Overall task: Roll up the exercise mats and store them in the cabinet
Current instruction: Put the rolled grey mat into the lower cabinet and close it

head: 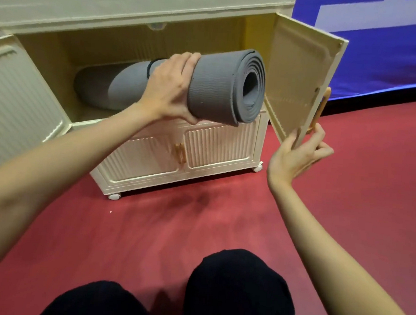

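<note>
A rolled grey exercise mat [221, 90] sticks partly out of the cream cabinet's [138, 9] open middle compartment, its spiral end facing right. My left hand [168, 88] grips the roll around its middle. Behind it, inside the compartment, lies another rolled grey mat [96, 87]. My right hand [297, 155] holds the lower edge of the open right door [302, 73], fingers curled round the edge near its orange handle [323, 108].
The cabinet's left door [18, 102] stands open at the left. Below are two closed ribbed doors [178, 153] with orange handles, and casters [114, 196] on the red floor [198, 225]. My knees in black trousers [230, 292] are at the bottom. A blue wall panel [383, 58] is at right.
</note>
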`<state>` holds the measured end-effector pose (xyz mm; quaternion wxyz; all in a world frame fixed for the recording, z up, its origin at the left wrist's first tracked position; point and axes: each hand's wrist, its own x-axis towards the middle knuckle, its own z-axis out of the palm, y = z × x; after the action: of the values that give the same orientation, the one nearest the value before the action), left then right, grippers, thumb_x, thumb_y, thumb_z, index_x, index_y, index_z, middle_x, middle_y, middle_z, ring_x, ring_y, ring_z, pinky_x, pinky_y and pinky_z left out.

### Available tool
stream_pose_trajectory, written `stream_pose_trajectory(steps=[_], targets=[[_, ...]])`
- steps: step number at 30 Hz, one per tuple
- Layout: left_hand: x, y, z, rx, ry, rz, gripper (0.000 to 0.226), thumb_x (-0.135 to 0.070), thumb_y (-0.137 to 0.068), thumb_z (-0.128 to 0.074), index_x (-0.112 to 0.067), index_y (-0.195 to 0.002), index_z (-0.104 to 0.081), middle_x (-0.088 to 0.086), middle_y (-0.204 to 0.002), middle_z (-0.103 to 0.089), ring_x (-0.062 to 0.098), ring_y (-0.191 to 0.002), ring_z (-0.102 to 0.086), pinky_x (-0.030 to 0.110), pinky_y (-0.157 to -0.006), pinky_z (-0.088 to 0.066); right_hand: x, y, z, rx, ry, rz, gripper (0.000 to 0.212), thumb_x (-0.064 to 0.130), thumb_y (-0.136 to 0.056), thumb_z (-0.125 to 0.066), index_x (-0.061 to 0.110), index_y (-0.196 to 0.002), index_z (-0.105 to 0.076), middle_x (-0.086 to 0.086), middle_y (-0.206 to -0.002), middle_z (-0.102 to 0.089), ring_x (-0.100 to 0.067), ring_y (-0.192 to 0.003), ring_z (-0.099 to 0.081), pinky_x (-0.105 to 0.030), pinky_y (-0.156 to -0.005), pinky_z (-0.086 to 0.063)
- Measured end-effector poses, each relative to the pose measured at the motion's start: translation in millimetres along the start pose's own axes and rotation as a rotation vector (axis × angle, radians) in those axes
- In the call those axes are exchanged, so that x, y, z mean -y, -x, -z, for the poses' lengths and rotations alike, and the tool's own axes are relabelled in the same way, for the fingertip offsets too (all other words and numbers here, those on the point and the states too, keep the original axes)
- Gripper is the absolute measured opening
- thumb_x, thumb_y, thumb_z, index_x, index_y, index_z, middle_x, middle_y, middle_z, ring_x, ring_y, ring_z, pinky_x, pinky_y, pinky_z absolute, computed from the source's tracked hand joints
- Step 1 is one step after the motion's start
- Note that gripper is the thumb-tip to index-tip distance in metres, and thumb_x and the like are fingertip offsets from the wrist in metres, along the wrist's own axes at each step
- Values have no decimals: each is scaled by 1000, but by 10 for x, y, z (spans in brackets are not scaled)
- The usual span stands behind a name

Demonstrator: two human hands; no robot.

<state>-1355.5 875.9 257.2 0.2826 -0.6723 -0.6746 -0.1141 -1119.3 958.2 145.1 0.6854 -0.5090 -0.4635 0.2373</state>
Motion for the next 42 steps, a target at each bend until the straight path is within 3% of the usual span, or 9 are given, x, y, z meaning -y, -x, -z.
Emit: stream_pose_trajectory(steps=[4, 10, 14, 19, 22, 25, 28, 32, 42], targets=[[-183, -531, -255, 119, -99, 57, 134, -66, -47, -83, 3, -146, -23, 23, -133, -44, 39, -116, -46, 49, -96, -40, -248, -83, 4, -20, 100, -64, 34, 20, -88, -58, 8, -120, -58, -5, -102, -35, -32, -98, -48, -38, -82, -43], [-288, -908, -533, 203, -148, 116, 138, -64, -45, -85, -2, -148, -18, 24, -135, -43, 41, -120, -45, 55, -97, -41, -521, -87, 1, -37, 103, -439, 37, 33, -94, -58, 5, -117, -51, -16, -120, -46, -30, -111, -45, -23, -73, -24], [-306, -995, -674, 242, -174, 105, 138, -65, -43, -85, -4, -147, -19, 23, -134, -44, 41, -120, -46, 54, -96, -40, -567, 48, -96, 154, 21, -575, 24, 28, -94, -56, 9, -108, -50, -8, -106, -56, -26, -100, -55, -33, -83, -38], [-214, -1059, -746, 241, -133, 76, 135, -68, -44, -83, -9, -148, -20, 18, -137, -45, 38, -121, -46, 51, -98, -37, -173, 186, -323, 498, -42, 71, 25, -2, -77, -50, 9, -99, -52, -5, -99, -51, -12, -82, -52, -34, -82, -45], [-99, -1030, -796, 216, 10, 35, 133, -69, -49, -81, -12, -152, -18, 13, -144, -39, 34, -128, -40, 48, -104, -31, 157, -70, -583, 453, -13, 451, 33, 0, -71, -49, 2, -104, -55, -12, -104, -52, -28, -96, -53, -39, -85, -45], [22, -979, -795, 206, 141, -19, 129, -65, -55, -81, -10, -153, -18, 13, -150, -33, 31, -136, -33, 44, -112, -25, 412, -426, -856, 622, 262, 701, 65, 6, -67, -54, 0, -131, -46, -18, -136, -46, -33, -125, -44, -40, -96, -38], [124, -942, -761, 239, 201, -55, 124, -61, -62, -80, -8, -153, -15, 14, -156, -25, 29, -143, -24, 39, -118, -18, 601, -632, -1049, 843, 615, 821, 98, 24, -72, -66, 6, -153, -13, -19, -159, -13, -31, -145, -18, -42, -108, -24], [227, -884, -702, 286, 214, -88, 116, -54, -67, -76, -10, -154, -13, 15, -158, -21, 27, -145, -20, 38, -119, -17, 685, -597, -1202, 849, 931, 941, 114, 51, -70, -74, 15, -154, -5, -25, -155, -14, -39, -143, -13, -47, -113, -12], [1131, -107, -630, 534, -35, 291, 118, -29, -72, -81, -11, -153, 3, 17, -156, -14, 36, -143, -20, 58, -116, -16, 640, -303, -1607, 714, 1069, 983, 98, 21, -73, -78, -7, -145, -16, -32, -151, -20, -43, -143, -15, -49, -118, -7]])
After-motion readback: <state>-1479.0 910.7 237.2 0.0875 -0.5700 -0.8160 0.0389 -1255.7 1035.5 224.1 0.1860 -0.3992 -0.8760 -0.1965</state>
